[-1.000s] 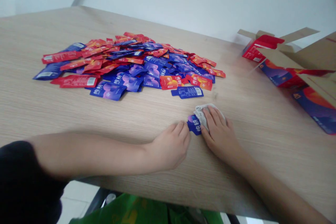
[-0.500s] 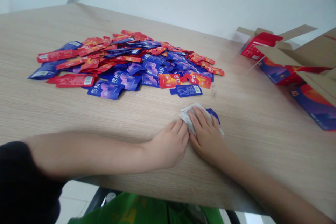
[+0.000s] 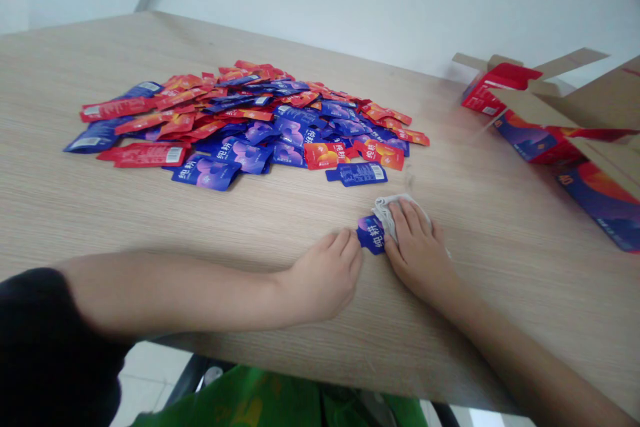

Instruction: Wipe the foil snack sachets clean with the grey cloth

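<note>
A small blue packet (image 3: 371,234) with white characters lies on the wooden table (image 3: 280,220), its right part covered by a folded whitish cloth (image 3: 387,211). My left hand (image 3: 327,273) pinches the packet's left end. Over the cloth lies my right hand (image 3: 421,247), fingers closed on it and pressing it down on the packet. Just beyond the cloth is a single blue packet (image 3: 361,174), back side up with a barcode. Behind it spreads a large pile of red and blue packets (image 3: 290,130).
Open cardboard boxes stand at the right: a small red one (image 3: 495,88) at the back and larger blue and red ones (image 3: 603,203) nearer. The table's front edge runs above my green clothing (image 3: 260,400). A pale wall rises behind the table.
My right hand and the cloth have slid to the right along the packet, uncovering its left part. My left hand has stayed in nearly the same place. The view has shifted slightly.
</note>
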`<action>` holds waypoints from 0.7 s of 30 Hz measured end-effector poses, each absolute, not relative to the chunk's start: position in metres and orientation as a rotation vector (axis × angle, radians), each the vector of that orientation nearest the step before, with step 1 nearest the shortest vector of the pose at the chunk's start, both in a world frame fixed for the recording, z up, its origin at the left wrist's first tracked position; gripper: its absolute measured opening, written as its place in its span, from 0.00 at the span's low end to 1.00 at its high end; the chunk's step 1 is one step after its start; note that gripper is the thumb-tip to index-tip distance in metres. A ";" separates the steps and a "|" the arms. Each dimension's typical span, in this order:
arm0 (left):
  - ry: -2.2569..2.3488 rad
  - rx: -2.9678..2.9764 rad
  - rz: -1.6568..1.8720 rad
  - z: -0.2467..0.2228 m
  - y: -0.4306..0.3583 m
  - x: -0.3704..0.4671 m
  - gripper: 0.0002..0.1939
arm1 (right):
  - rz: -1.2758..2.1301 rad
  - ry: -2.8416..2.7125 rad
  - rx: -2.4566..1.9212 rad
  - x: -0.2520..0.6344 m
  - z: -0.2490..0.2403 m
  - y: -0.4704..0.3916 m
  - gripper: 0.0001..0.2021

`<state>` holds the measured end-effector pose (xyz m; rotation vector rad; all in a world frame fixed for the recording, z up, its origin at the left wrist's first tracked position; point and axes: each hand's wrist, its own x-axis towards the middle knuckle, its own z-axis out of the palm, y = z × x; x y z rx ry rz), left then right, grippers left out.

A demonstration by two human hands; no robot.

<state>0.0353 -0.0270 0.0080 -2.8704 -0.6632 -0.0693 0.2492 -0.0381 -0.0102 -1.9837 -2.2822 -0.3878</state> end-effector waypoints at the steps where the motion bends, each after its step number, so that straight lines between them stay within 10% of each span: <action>1: -0.665 -2.872 -0.072 0.008 -0.027 0.035 0.24 | -0.387 -2.284 -1.968 0.245 -0.010 -0.039 0.27; 21: -0.657 -2.884 -0.065 0.008 -0.026 0.035 0.26 | -0.409 -2.295 -2.039 0.255 -0.010 -0.044 0.28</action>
